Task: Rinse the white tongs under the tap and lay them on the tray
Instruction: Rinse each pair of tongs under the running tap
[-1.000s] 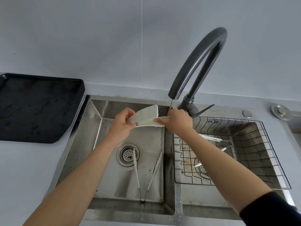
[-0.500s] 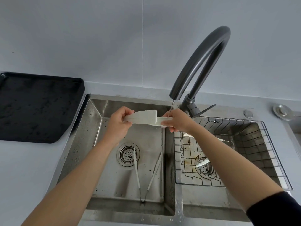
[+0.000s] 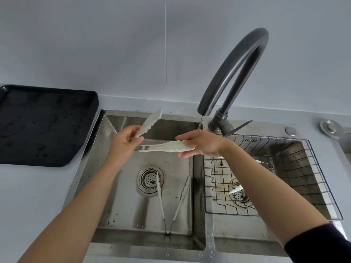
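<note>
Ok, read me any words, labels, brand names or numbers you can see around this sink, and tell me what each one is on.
No text here can be read.
The white tongs, grey tap, black tray and wire basket show no lettering.
The pale patch at the right edge, beside the dark sleeve, is too blurred to tell whether it carries print.

white tongs [image 3: 167, 147]: plastic, scalloped edges, arms spread in a V over the left sink [image 3: 106, 168] basin, joined end in left hand [image 3: 125, 143], one arm slanting up, other level, tip pinched by right hand [image 3: 203, 143] | tap [image 3: 237, 61]: dark grey arch, thin stream running | tray [image 3: 47, 126]: black, wet-speckled, table's left edge
</note>
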